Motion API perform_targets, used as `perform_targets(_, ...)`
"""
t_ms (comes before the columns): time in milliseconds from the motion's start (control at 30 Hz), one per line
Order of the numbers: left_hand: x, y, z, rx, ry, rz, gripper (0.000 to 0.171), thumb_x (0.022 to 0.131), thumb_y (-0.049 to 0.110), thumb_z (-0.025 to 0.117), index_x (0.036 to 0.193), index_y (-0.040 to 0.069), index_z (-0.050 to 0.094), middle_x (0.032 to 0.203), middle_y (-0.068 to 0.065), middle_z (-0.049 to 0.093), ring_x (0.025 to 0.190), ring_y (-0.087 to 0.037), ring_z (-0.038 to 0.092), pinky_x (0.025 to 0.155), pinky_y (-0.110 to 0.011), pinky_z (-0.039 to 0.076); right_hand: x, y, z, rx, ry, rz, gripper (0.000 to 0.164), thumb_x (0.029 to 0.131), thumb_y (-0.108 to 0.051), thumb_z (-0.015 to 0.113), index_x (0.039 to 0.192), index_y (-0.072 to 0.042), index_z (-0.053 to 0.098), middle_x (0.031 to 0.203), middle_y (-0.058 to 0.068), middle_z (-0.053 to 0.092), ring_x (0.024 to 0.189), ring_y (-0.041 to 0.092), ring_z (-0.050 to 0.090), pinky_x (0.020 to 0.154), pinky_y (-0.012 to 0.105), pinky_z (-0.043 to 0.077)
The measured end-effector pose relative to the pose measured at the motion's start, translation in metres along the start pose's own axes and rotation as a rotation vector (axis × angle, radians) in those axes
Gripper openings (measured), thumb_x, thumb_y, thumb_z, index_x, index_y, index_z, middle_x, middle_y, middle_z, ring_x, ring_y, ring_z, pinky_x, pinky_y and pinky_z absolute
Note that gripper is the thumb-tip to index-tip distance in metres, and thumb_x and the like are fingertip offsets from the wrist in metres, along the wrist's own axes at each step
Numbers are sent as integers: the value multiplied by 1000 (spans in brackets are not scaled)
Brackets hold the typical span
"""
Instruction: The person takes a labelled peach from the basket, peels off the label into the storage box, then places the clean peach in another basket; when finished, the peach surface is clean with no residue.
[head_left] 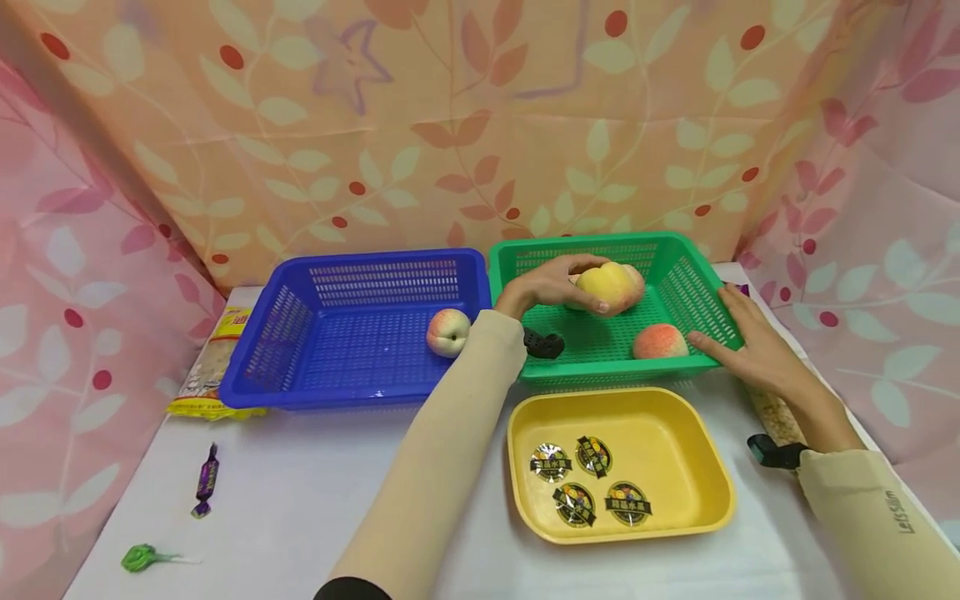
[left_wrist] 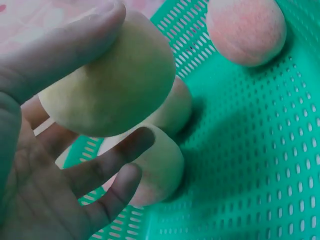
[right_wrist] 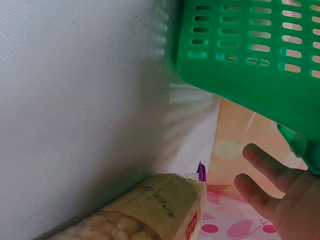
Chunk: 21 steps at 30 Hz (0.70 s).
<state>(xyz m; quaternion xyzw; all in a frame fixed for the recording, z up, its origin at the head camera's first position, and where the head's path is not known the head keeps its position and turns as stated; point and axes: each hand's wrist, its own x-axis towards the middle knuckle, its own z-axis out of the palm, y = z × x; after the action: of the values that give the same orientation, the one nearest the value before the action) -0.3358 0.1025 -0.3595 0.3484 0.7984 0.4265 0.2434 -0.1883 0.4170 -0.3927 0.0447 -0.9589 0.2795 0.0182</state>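
Observation:
My left hand [head_left: 551,283] is over the green basket [head_left: 701,287] and holds a yellow peach [head_left: 606,285] between thumb and fingers. In the left wrist view the thumb lies across this peach [left_wrist: 120,80], while two other fingers stand away from it. Pale pink peaches [left_wrist: 160,170] sit in the basket just beneath. Another, redder peach [head_left: 660,342] lies by the basket's front right corner. With the thumb inside and fingers outside, my right hand [head_left: 768,354] holds the basket's right rim. Two of its fingers show stretched out below the rim in the right wrist view.
A blue basket [head_left: 360,400] with one peach [head_left: 448,333] stands at left. In front is a yellow tray [head_left: 705,467] with several round stickers. Bagged snacks [head_left: 213,367] [right_wrist: 150,210] flank the baskets. A purple candy [head_left: 206,481] and green lollipop [head_left: 138,557] lie front left.

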Motion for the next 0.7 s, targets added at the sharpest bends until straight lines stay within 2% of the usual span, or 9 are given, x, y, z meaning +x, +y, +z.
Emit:
perform_targets(133, 5, -6, 3, -15, -55, -65, 83, 85, 34, 82, 157, 29, 40, 163, 4, 39, 141, -19, 44, 104, -37, 52, 0, -2, 1, 3, 2, -1, 98, 97, -48, 60, 164, -7, 3, 171, 21, -2, 152, 55, 10, 114, 80, 14)
perform_targets(233, 7, -9, 6, -25, -117, -119, 85, 85, 32, 83, 157, 31, 38, 163, 2, 34, 126, -20, 53, 95, -40, 58, 0, -4, 2, -1, 1, 1, 98, 96, -49, 60, 164, -7, 2, 171, 21, -2, 151, 55, 11, 113, 80, 14)
perform_targets(433, 12, -9, 12, -90, -219, -143, 81, 85, 23, 84, 155, 30, 43, 154, -5, 44, 99, -32, 71, 94, -46, 59, -2, -3, -1, -12, 8, 9, 98, 97, -49, 60, 165, -10, 2, 172, 19, -2, 151, 55, 12, 112, 80, 15)
perform_targets(700, 18, -11, 21, -77, -266, -157, 78, 82, 17, 86, 151, 28, 50, 158, -1, 44, 102, -22, 64, 80, -36, 62, -2, -1, 0, -1, -7, 20, 98, 97, -50, 60, 165, -12, 1, 172, 17, -3, 153, 53, 11, 114, 79, 15)
